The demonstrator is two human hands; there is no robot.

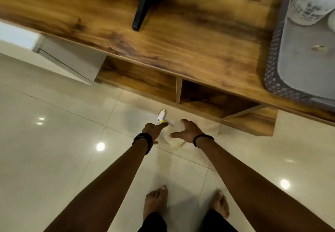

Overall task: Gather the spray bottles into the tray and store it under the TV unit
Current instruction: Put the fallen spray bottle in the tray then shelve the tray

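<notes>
A pale spray bottle [174, 137] with white-and-yellow trigger head is flanked on the floor [54, 150] by the spread left hand [154, 129] and right hand [188, 131].

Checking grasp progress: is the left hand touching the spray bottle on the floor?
Cannot tell. In the head view the left hand overlaps the spray bottle near its yellow collar, but blur hides any contact.

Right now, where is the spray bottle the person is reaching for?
The spray bottle lies on the floor tiles between the left hand and right hand, just before the TV unit.
</notes>
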